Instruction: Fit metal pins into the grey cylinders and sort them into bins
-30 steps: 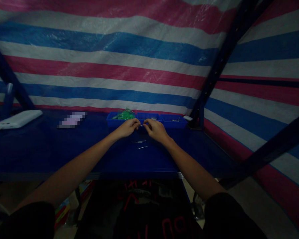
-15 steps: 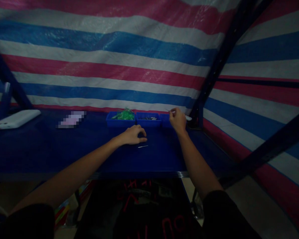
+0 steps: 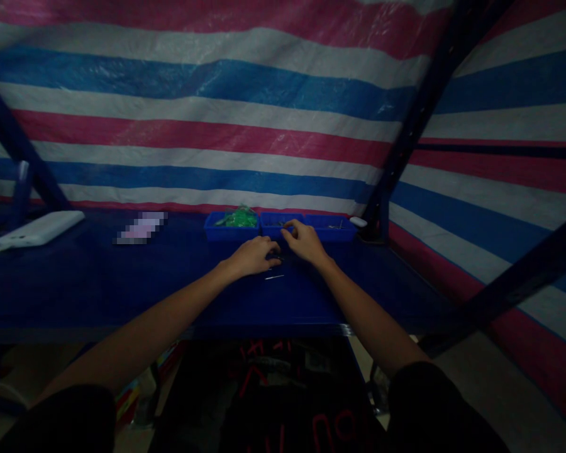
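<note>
My left hand [image 3: 255, 257] rests low over the blue table, fingers and thumb curled round a small dark thing that I cannot make out. Just below its thumb lies a thin metal pin [image 3: 274, 277], and part of another thin piece shows above it. My right hand [image 3: 305, 243] is at the front of the middle blue bin [image 3: 270, 229], thumb and index finger apart, with nothing visible between them. Small dark pieces lie in that bin, partly hidden by the hand. Thin metal pieces [image 3: 336, 226] lie in the right blue bin [image 3: 330, 236].
The left blue bin [image 3: 226, 234] holds a green plastic bundle [image 3: 242, 217]. A small white object [image 3: 358, 221] is beside the right bin. Further left are a blurred-out flat item [image 3: 141, 228] and a white device with a cable [image 3: 42, 228]. Striped sheeting and blue posts enclose the table.
My right hand has moved left from the right bin to the middle bin, and the thin piece it pinched no longer shows in it. My left hand has curled in slightly.
</note>
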### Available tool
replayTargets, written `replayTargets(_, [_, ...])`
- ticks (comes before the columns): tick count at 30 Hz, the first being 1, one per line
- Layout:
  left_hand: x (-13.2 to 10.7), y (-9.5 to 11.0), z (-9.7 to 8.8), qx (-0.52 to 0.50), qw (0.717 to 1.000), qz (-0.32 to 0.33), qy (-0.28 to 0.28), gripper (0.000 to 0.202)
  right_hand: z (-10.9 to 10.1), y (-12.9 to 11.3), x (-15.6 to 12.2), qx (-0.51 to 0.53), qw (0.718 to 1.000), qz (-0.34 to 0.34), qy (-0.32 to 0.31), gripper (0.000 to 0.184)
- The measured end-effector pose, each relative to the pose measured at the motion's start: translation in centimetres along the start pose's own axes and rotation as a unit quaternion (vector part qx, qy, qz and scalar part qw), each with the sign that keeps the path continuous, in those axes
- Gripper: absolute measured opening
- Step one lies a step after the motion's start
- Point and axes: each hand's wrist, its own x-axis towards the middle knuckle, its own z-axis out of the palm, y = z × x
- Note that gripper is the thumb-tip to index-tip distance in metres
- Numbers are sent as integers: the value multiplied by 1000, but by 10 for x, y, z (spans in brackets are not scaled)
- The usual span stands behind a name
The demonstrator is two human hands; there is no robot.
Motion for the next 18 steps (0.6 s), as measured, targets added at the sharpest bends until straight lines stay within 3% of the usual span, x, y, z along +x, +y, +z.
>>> replayTargets(5, [6, 0, 8, 30, 999, -6, -28, 18, 2, 7, -1, -21, 996, 15, -80, 22])
replayTargets(9, [10, -5, 10, -7, 999, -32, -3, 17, 1, 11, -2, -9, 983, -9, -183, 19])
replayTargets(14, [10, -11, 9, -178, 978, -107, 8, 28, -2, 2, -5, 68, 984, -62, -150, 18])
replayTargets(18, [9, -12, 10, -251, 956, -151, 32, 32, -5, -4, -5, 64, 984, -94, -139, 12])
